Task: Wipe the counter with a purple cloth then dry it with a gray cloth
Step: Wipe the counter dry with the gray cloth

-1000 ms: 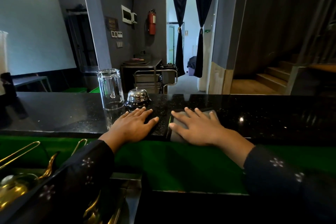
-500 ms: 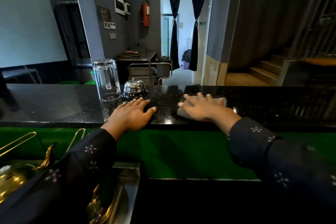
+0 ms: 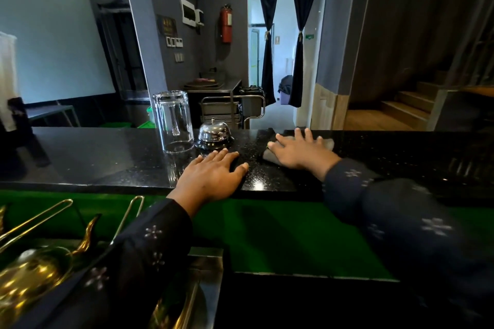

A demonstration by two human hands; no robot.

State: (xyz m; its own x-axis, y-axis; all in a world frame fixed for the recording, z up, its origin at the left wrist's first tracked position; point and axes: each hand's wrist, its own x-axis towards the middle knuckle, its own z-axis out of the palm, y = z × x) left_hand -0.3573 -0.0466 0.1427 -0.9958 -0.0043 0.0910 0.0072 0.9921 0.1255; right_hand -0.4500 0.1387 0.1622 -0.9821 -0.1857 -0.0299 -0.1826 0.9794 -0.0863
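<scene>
The gray cloth (image 3: pixel 271 155) lies flat on the black bench (image 3: pixel 107 160), toward its far edge and to the right of the middle, farther from the near edge than it was a second ago, when it sat right at the front lip. Only its corners show, at the left near the thumb and at the right beyond the fingertips. The right hand (image 3: pixel 300 151) covers most of it, fingers straight and spread, palm pressing down; the arm has reached farther forward across the bench than half a second ago, its dark sleeve with pale flower prints now lying over the near edge. The left hand (image 3: pixel 211 177) rests flat on the bare bench at the front edge, fingers straight and close together, thumb out to the right, in the same spot as before. Just beyond its fingertips stand a chrome call bell (image 3: pixel 213 134) and, left of the bell, an upturned clear glass (image 3: pixel 174 121), both unmoved. Below the bench runs a green surface (image 3: pixel 280 235), and brass-coloured vessels (image 3: pixel 34 272) sit at lower left.
</scene>
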